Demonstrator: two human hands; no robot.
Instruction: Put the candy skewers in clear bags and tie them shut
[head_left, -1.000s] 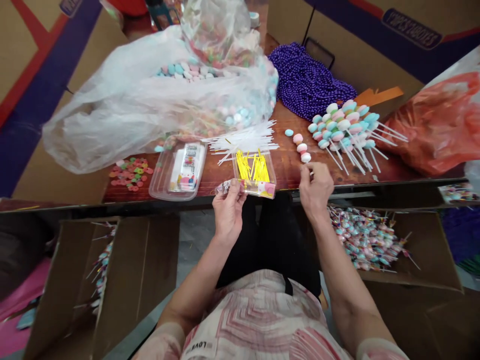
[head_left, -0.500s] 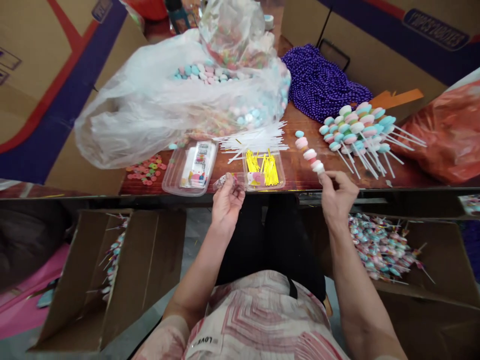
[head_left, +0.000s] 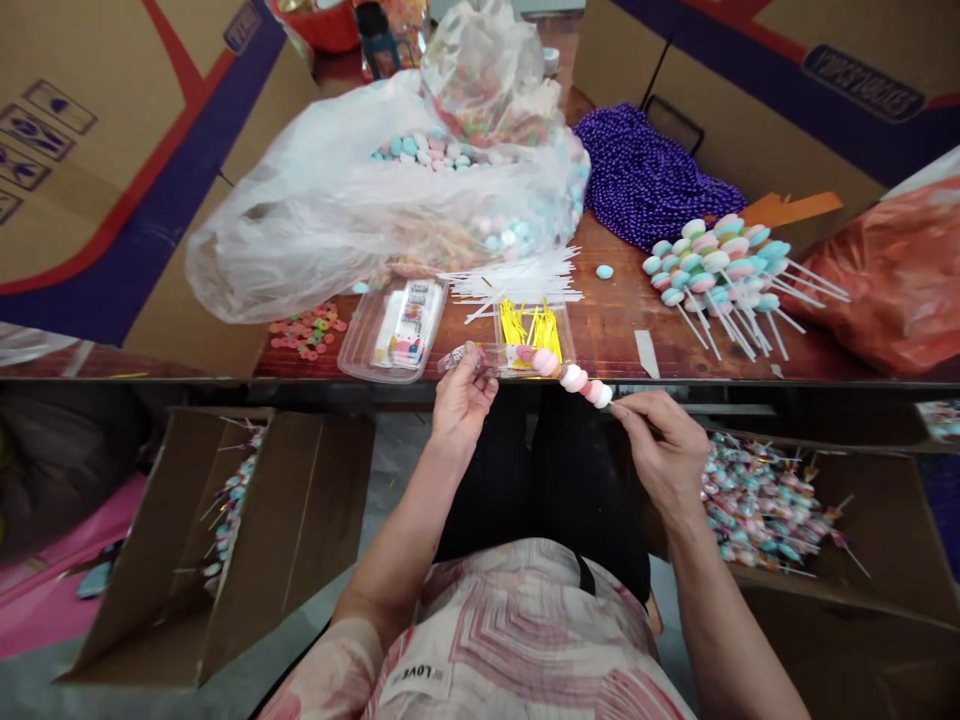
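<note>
My left hand (head_left: 463, 395) pinches a small clear printed plastic bag (head_left: 484, 358) above the table's front edge. My right hand (head_left: 664, 437) grips the stick end of a candy skewer (head_left: 574, 377) strung with pink and white pieces. The skewer points left, and its tip is at the bag's right end; I cannot tell how far inside it is. Behind the bag is a clear tray of yellow twist ties (head_left: 534, 328). Left of that, a plastic container (head_left: 356, 345) holds a stack of printed bags (head_left: 409, 325). White sticks (head_left: 517, 272) lie in a loose pile behind.
Finished-looking skewers (head_left: 720, 260) are heaped at the right beside a red bag (head_left: 885, 270). A big plastic bag of candies (head_left: 300, 210) and purple cord (head_left: 652, 180) lie behind. Gummy rings (head_left: 307, 332) are at left. Cartons (head_left: 285, 530) stand below, the right one holding wrapped skewers (head_left: 765, 500).
My right hand has brought the skewer left and down, from upright to pointing at the bag's end. My left hand keeps its pinch on the bag. The view has shifted slightly.
</note>
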